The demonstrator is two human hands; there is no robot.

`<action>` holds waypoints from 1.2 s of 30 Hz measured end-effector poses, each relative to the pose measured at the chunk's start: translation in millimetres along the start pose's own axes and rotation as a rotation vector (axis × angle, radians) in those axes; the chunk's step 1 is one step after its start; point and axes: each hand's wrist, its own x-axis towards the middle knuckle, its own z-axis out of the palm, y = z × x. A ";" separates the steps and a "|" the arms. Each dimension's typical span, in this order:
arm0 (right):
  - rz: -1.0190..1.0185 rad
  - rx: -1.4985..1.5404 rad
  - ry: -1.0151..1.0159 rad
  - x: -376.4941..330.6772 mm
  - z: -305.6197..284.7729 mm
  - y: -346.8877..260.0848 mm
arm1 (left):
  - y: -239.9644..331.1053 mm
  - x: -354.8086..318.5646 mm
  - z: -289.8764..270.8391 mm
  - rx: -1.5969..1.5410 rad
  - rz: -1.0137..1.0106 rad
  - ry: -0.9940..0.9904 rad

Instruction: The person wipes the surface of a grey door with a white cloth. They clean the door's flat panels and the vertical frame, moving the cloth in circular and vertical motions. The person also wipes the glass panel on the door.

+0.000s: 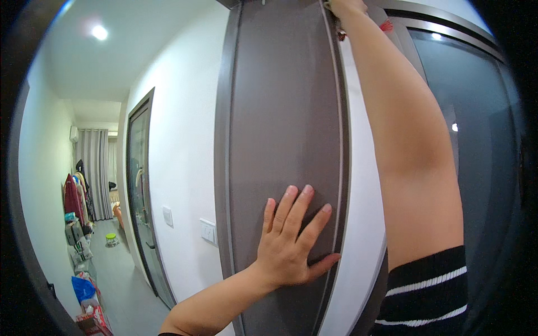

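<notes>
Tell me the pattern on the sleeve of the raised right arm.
Black with thin white stripes; the sleeve shows in the head view, at lower right.

Greys, white and one striped sleeve

The door panel [280,112] is a flat brownish grey with a paler grey edge strip; the glass door [476,168] at right is dark grey in a silver-grey frame. The wall [185,140] and ceiling are white. The sleeve [426,291] near right is black with thin white stripes. A red tassel [385,25] shows far up at the right. Down the hall at left hang grey curtains [92,168], with a red garment [72,199], a blue bag [84,289] and a green tub [111,238].
</notes>
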 end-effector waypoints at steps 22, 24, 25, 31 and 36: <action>-0.249 -0.345 -0.260 -151.9 -123.9 58.4 | 11.5 5.0 18.3 0.030 0.017 0.046; -0.221 -0.364 -0.333 -189.7 -146.4 72.0 | 9.9 3.5 20.3 0.023 0.028 0.044; -0.234 -0.393 -0.360 -211.1 -157.1 77.1 | 9.1 3.5 19.2 0.024 0.033 0.044; -0.135 -0.361 -0.516 -377.1 -240.9 78.4 | 0.8 4.6 24.1 -0.057 0.033 0.084; 0.043 -0.314 -0.761 -465.1 -312.3 63.0 | 7.4 8.8 22.9 -0.018 0.057 0.094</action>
